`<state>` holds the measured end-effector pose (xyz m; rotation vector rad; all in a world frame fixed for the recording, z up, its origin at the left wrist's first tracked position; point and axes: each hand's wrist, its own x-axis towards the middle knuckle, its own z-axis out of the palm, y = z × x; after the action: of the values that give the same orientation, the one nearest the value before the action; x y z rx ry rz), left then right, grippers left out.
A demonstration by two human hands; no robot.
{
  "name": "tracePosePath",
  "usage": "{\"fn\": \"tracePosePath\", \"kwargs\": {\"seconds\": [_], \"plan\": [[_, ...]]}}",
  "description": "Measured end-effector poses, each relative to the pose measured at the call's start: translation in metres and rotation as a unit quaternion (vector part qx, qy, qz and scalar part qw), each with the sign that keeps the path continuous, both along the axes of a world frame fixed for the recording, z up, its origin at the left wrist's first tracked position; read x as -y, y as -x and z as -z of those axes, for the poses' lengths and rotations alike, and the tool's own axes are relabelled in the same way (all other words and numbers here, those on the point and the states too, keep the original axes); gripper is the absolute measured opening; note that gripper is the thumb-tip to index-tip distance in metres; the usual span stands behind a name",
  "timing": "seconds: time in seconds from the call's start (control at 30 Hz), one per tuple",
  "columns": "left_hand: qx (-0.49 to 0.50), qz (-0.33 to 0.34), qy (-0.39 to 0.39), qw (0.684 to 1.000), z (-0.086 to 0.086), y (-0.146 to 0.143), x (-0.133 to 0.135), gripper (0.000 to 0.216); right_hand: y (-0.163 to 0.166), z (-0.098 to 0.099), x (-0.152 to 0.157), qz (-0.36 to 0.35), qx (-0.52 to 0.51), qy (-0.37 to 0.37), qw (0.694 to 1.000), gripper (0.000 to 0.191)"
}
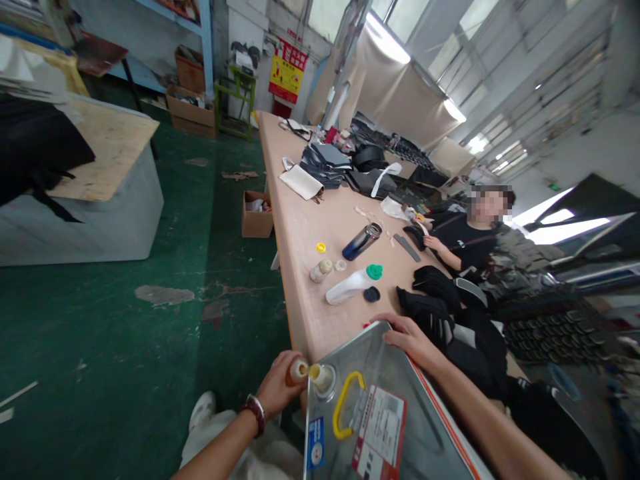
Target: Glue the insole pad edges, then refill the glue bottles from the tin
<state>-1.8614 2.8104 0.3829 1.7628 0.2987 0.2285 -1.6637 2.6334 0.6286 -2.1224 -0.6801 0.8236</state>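
Note:
My left hand point(274, 388) is wrapped around a small bottle point(298, 371) with a pale neck and brownish body. The bottle's mouth is right beside the yellowish spout point(321, 378) of a large metal can point(377, 357); whether the two touch, I cannot tell. The can is tilted at the table's near edge, its top face with a yellow carry handle point(340, 415) and labels turned toward me. Gripping the can's far corner is my right hand point(406, 339), thumb and fingers over the edge. Part of the small bottle is hidden by my fingers.
On the table point(305, 233) lie a white squeeze bottle point(347, 287), a small jar point(321, 270), a dark flask point(361, 241) and a yellow cap point(321, 247). Black fabric pieces point(450, 320) lie at right. A co-worker point(465, 233) is across the table. Green floor lies left.

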Motion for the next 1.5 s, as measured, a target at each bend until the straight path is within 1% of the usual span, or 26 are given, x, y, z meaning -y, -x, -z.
{"fn": "tracePosePath", "kwargs": {"seconds": [0.2, 0.33, 0.47, 0.7, 0.9, 1.07, 1.2, 1.33, 1.5], "plan": [[0.003, 0.006, -0.003, 1.0, -0.008, -0.005, 0.002, 0.05, 0.007, -0.014, 0.01, 0.01, -0.015, -0.027, 0.999, 0.042], [0.004, 0.014, -0.013, 1.0, -0.01, -0.008, 0.004, 0.051, 0.008, -0.017, 0.015, 0.017, -0.015, -0.041, 0.999, 0.04], [0.001, 0.018, -0.027, 0.999, -0.016, -0.009, 0.003, 0.049, 0.009, -0.019, 0.019, 0.021, 0.0, -0.039, 0.999, 0.039], [-0.007, 0.026, -0.064, 0.998, -0.024, -0.005, -0.004, 0.049, 0.008, -0.017, 0.021, 0.03, -0.013, -0.04, 0.999, 0.037], [-0.015, 0.028, -0.085, 0.996, -0.029, -0.003, -0.011, 0.05, 0.006, -0.015, 0.019, 0.018, 0.0, -0.034, 0.999, 0.036], [-0.015, 0.026, -0.128, 0.991, -0.044, -0.004, -0.015, 0.05, 0.004, -0.014, 0.016, 0.009, 0.013, -0.025, 1.0, 0.036], [-0.043, 0.029, -0.163, 0.985, -0.054, -0.003, -0.019, 0.051, 0.004, -0.012, 0.015, 0.01, -0.006, -0.023, 1.0, 0.036], [-0.052, 0.021, -0.185, 0.981, -0.055, -0.002, -0.02, 0.052, 0.002, -0.009, 0.015, 0.016, -0.019, -0.031, 0.999, 0.035], [-0.053, 0.01, -0.209, 0.976, -0.057, -0.001, -0.018, 0.052, 0.002, -0.01, 0.014, 0.02, -0.002, -0.027, 0.999, 0.034]]}}
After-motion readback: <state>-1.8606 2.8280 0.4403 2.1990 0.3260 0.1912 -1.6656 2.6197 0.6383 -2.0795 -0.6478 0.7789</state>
